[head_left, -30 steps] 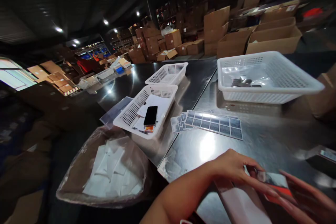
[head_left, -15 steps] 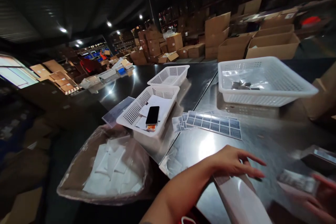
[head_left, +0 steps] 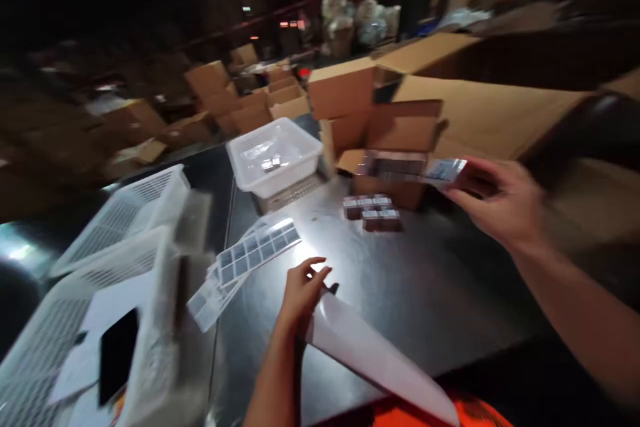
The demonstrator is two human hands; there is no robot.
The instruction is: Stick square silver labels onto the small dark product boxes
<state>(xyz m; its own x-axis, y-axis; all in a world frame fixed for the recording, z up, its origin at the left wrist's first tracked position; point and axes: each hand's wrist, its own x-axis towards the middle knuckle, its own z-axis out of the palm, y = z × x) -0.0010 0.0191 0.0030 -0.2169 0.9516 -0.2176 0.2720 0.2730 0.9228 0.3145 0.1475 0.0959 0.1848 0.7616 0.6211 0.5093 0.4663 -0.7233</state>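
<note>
My left hand rests on the dark metal table, its fingers on the near end of a white sheet that hangs over the table's front edge. My right hand is stretched out to the right and pinches a flat clear-wrapped packet, holding it in the air just in front of an open cardboard box. Two small dark packets lie on the table below the held packet. Sheets of grey square labels lie left of my left hand.
A white mesh basket with small packets stands at the back. Two more white baskets stand at the left, the nearer one holding a black phone and papers. Cardboard boxes crowd the right side and the background.
The view has swung to the right. My right hand has lifted the packet from near the table's front edge up and forward toward the open box. My left hand stays on the white sheet.
</note>
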